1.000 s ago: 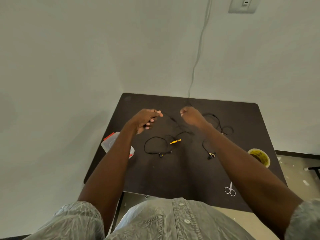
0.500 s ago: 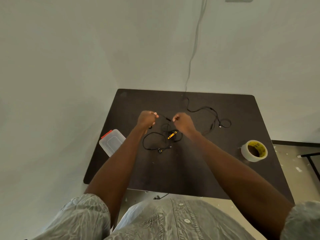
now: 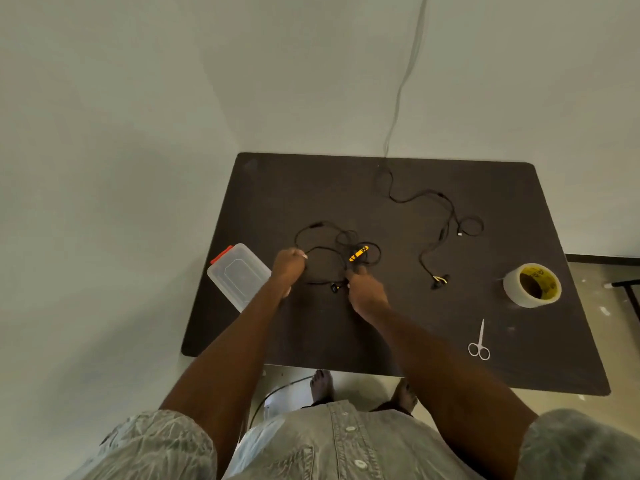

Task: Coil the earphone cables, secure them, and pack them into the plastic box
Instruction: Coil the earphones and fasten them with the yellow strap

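Two earphone sets lie on the dark table (image 3: 277, 188): one cable (image 3: 322, 249) loosely looped, with an orange tag (image 3: 358, 253), another cable (image 3: 446, 223) sprawled to the right. The left hand (image 3: 288, 268) and right hand (image 3: 363, 289) each pinch the looped cable. One plastic box (image 3: 239, 277) sits left, lidded. One tape roll (image 3: 531, 285) and one pair of scissors (image 3: 479, 342) lie right; the tape's print is unreadable.

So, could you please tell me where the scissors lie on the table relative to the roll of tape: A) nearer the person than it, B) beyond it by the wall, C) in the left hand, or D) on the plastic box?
A: the scissors lie flat on the table, nearer the person than the roll of tape.
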